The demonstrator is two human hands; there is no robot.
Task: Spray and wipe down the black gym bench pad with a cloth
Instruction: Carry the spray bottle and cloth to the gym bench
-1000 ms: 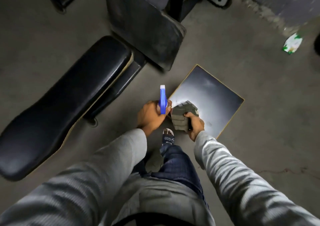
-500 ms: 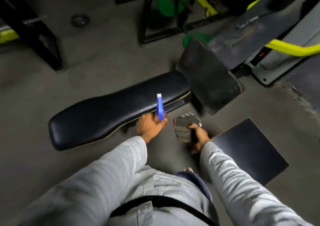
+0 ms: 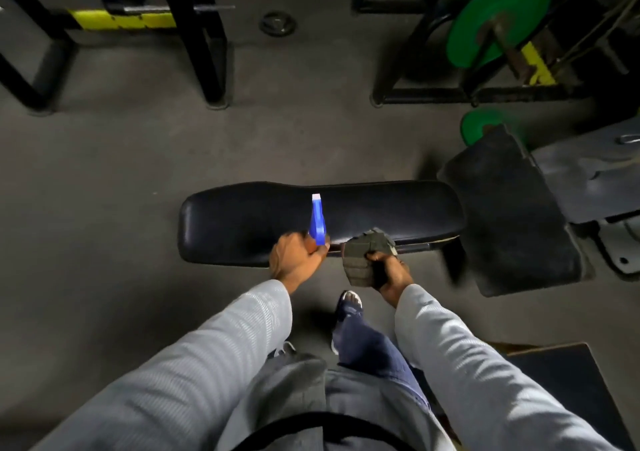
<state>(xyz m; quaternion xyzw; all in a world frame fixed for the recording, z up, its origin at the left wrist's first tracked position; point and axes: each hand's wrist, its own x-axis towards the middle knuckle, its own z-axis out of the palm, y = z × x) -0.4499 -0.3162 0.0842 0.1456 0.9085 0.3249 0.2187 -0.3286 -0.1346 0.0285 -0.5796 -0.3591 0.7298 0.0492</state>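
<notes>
Now squared up to the bench, the left hand is closed around a blue plastic spray bottle; the right hand grips a folded grey cloth. Beyond, the long black padded bench pad looks dry: spraying and wiping remain.

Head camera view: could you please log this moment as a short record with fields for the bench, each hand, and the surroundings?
bench: long black padded gym bench pad, lying crosswise in front of the person
left hand: left hand gripping a blue spray bottle, nozzle aimed over the pad
right hand: right hand clutching a folded grey cloth at the pad's near edge
wiping: not yet begun; cloth not flat on the pad
surroundings: green weight plate on a rack beyond; flat black board on the floor at right
</notes>
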